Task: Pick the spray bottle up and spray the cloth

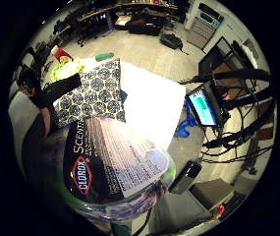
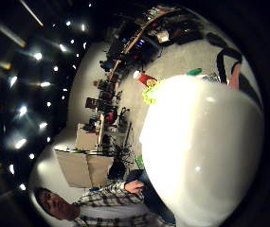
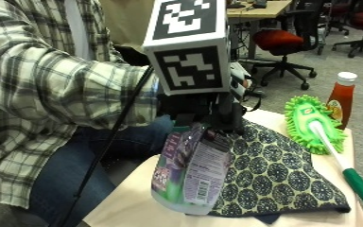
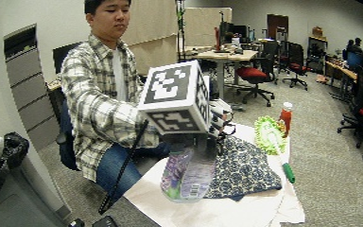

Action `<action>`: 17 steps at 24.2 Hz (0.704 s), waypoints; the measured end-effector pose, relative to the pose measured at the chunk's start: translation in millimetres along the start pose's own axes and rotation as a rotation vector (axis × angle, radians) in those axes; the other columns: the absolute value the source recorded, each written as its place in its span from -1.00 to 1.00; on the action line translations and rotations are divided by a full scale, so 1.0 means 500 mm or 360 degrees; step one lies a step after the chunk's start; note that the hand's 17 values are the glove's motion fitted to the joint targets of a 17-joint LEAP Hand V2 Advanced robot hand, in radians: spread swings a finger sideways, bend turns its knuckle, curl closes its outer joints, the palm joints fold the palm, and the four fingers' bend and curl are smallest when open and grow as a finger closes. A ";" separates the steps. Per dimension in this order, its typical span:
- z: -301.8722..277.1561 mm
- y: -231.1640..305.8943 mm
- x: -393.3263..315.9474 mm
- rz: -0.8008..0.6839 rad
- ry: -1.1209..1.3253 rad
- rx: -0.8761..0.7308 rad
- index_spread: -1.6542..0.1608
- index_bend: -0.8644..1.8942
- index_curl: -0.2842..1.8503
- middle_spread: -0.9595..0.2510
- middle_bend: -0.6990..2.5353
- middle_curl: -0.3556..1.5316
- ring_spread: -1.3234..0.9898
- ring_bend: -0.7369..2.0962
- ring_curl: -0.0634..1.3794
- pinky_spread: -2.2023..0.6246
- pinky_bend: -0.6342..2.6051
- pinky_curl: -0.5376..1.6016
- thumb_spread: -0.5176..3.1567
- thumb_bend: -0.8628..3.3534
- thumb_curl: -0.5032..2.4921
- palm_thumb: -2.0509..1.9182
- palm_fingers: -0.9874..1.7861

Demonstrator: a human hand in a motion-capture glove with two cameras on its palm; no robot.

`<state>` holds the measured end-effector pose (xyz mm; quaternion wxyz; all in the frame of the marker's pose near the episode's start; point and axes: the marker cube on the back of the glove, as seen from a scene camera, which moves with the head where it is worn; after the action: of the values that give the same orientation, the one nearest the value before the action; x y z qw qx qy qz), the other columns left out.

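Note:
My gloved right hand [image 3: 222, 111] grips the spray bottle [image 3: 191, 170] by its neck and holds it in the air, tilted, above the near edge of the table [image 3: 131, 203]. The bottle is clear with a purple and white label and a green base. Its label [image 1: 110, 162] fills much of the little finger side palm view, and its white upper part [image 2: 201, 146] fills the thumb side palm view. Spread on the table's white sheet just beyond the bottle is the cloth [image 3: 276, 175], dark blue with a cream round pattern, seen also as the cloth [image 1: 93, 91] past the label.
A green fluffy duster [image 3: 310, 120] with a white and green handle lies along the cloth's far side. A ketchup bottle [image 3: 341, 97] stands at the table's far corner behind it. The person's knees are close to the table's near side. Office chairs stand further off.

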<state>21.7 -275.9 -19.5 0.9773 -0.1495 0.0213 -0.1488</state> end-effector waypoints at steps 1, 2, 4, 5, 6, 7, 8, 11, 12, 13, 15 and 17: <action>0.004 -0.001 -0.007 -0.0006 0.0030 -0.0030 0.51 -0.15 -0.20 0.28 -0.25 -0.08 -0.04 -0.02 -0.23 0.44 -0.38 -0.10 -0.64 -0.61 -0.16 0.55 0.67; 0.009 -0.002 -0.014 -0.0012 0.0058 -0.0058 0.51 -0.15 -0.19 0.28 -0.25 -0.08 -0.04 -0.02 -0.23 0.44 -0.38 -0.10 -0.64 -0.61 -0.16 0.55 0.68; 0.020 -0.004 -0.025 -0.0023 0.0117 -0.0113 0.51 -0.15 -0.19 0.28 -0.25 -0.08 -0.04 -0.02 -0.23 0.44 -0.38 -0.10 -0.64 -0.61 -0.16 0.55 0.67; 0.026 -0.005 -0.031 -0.0029 0.0149 -0.0142 0.51 -0.14 -0.19 0.28 -0.25 -0.08 -0.04 -0.02 -0.23 0.43 -0.38 -0.10 -0.64 -0.61 -0.16 0.55 0.67; 0.032 -0.005 -0.037 -0.0035 0.0185 -0.0172 0.51 -0.14 -0.19 0.28 -0.25 -0.08 -0.04 -0.02 -0.23 0.43 -0.38 -0.10 -0.64 -0.61 -0.16 0.55 0.67; 0.039 -0.006 -0.042 -0.0042 0.0223 -0.0203 0.51 -0.14 -0.19 0.28 -0.25 -0.08 -0.04 -0.02 -0.24 0.43 -0.38 -0.10 -0.65 -0.61 -0.16 0.55 0.67; 0.047 -0.006 -0.047 -0.0049 0.0266 -0.0237 0.51 -0.15 -0.19 0.28 -0.25 -0.08 -0.04 -0.02 -0.23 0.43 -0.38 -0.10 -0.65 -0.61 -0.15 0.55 0.68; 0.070 -0.006 -0.060 -0.0068 0.0399 -0.0343 0.51 -0.14 -0.19 0.28 -0.25 -0.08 -0.04 -0.02 -0.24 0.43 -0.37 -0.09 -0.65 -0.61 -0.15 0.55 0.68; 0.077 -0.006 -0.063 -0.0072 0.0442 -0.0377 0.51 -0.14 -0.19 0.28 -0.25 -0.08 -0.04 -0.02 -0.24 0.43 -0.38 -0.09 -0.65 -0.61 -0.15 0.55 0.68; 0.084 -0.006 -0.065 -0.0074 0.0482 -0.0409 0.51 -0.14 -0.19 0.28 -0.24 -0.08 -0.04 -0.02 -0.24 0.43 -0.38 -0.09 -0.65 -0.60 -0.15 0.55 0.68; 0.097 -0.005 -0.068 -0.0075 0.0559 -0.0469 0.51 -0.14 -0.19 0.28 -0.24 -0.08 -0.04 -0.02 -0.24 0.43 -0.38 -0.09 -0.65 -0.61 -0.15 0.55 0.68; 0.110 -0.004 -0.069 -0.0078 0.0629 -0.0526 0.51 -0.15 -0.19 0.28 -0.24 -0.08 -0.04 -0.01 -0.24 0.43 -0.38 -0.09 -0.65 -0.61 -0.15 0.54 0.68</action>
<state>-7.2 -251.5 33.5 0.9126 -0.2756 0.2321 -0.1933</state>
